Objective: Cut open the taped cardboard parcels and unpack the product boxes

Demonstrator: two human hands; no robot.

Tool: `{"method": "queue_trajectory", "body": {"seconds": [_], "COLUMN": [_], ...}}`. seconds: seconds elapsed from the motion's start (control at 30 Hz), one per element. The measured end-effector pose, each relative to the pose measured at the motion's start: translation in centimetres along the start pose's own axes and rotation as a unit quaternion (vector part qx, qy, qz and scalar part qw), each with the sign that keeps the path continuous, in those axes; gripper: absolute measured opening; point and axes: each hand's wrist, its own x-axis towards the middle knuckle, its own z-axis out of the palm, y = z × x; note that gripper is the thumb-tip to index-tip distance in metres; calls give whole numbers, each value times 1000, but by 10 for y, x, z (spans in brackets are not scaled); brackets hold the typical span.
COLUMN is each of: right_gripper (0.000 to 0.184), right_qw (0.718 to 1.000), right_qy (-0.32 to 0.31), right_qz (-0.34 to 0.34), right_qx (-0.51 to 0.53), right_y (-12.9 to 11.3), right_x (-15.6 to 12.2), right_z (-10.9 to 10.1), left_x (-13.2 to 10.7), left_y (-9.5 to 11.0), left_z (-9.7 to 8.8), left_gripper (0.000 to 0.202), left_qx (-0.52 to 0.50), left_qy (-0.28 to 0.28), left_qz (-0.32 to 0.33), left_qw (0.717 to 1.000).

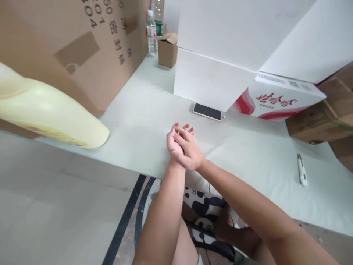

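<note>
My left hand [172,142] and my right hand [191,151] rest together on the pale green table [143,110], near its front edge. The right hand lies across the back of the left. The fingers of both stretch forward loosely and hold nothing. A black-screened phone [207,111] lies flat a short way beyond the fingertips, at the foot of a white box [209,79]. A white utility knife [302,170] lies on the table well to the right of my right forearm.
A big brown carton [68,48] stands at the left, with a cream plastic container [52,112] jutting in front of it. At the back are a water bottle [151,33] and a small cardboard box [167,49]. A red-and-white carton [275,101] and brown cartons [322,121] crowd the right.
</note>
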Motion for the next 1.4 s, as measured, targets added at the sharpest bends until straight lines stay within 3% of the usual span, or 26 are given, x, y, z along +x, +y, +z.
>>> {"method": "queue_trajectory", "body": {"seconds": [0.1, 0.27, 0.37, 0.53, 0.7, 0.83, 0.9, 0.97, 1.07, 1.17, 1.27, 1.4], "right_gripper": [68, 59, 57, 56, 54, 53, 53, 54, 56, 56, 46, 35], "right_qw": [1000, 979, 970, 976, 982, 984, 983, 982, 979, 977, 979, 987], "right_qy": [2, -82, -79, -58, -47, -39, -44, -55, -69, -55, -55, -42], "right_qz": [13, 164, 199, 177, 158, 146, 145, 145, 124, 70, 17, -85], "right_qx": [-25, -90, -118, -112, -93, -97, -101, -110, -148, -193, -196, -126], "right_y": [10, 30, 37, 42, 47, 48, 47, 44, 41, 44, 55, 81], "right_x": [-32, -124, -158, -164, -164, -166, -167, -169, -177, -178, -150, -84], "right_z": [2, -19, -28, -27, -29, -30, -29, -28, -23, -21, -27, -29], "left_x": [-4, -1, -1, -29, -106, -164, -175, -169, -120, -23, 101, 255], "left_y": [3, -5, -11, -26, -30, -6, 12, 28, 47, 65, 94, 149], "left_z": [1, 1, -2, -7, -17, -37, -45, -48, -39, -18, 11, 56], "left_gripper": [31, 19, 18, 25, 30, 36, 39, 38, 28, 19, 24, 27], "left_qx": [21, 116, 156, 204, 236, 270, 296, 322, 374, 471, 569, 682], "left_qy": [3, 97, 78, 38, 13, 30, 57, 69, 27, -30, -11, 53], "left_qz": [-8, -20, -11, 53, 78, 119, 146, 165, 192, 231, 302, 388], "left_qw": [1000, 988, 984, 977, 968, 955, 942, 930, 907, 851, 764, 618]}}
